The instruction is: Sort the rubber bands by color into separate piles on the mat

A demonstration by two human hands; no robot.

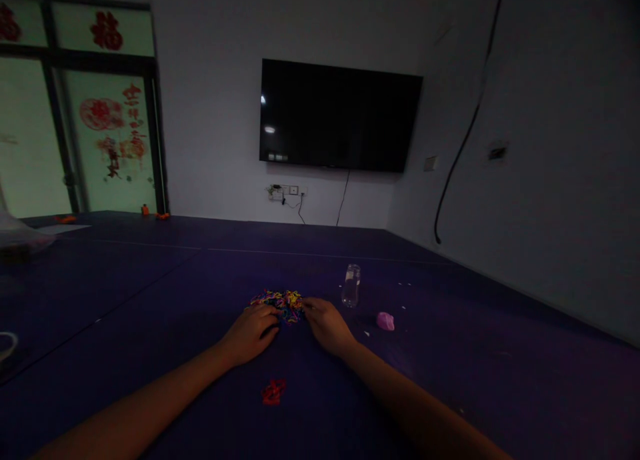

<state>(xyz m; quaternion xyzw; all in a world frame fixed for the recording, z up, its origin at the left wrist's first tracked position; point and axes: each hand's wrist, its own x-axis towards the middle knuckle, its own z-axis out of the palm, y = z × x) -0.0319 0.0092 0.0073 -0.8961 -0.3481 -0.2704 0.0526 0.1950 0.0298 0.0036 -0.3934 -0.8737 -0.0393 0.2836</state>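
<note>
A loose pile of small multicoloured pieces (289,301) lies on the dark blue-purple table (200,280). My left hand (253,333) rests at the pile's left front edge, thumb apart from the fingers, with nothing visible in its grasp. At the right edge of the pile is my right hand (327,325), its fingertips at the pieces; whether they pinch one is too small to tell. Nearer to me, between my forearms, sits a small heap of red pieces (273,392).
Right of the pile stands a clear bottle (351,287), with a pink lump (385,321) beyond my right wrist. White scraps are scattered nearby. A translucent bag (23,237) lies far left; orange objects (163,216) sit at the back.
</note>
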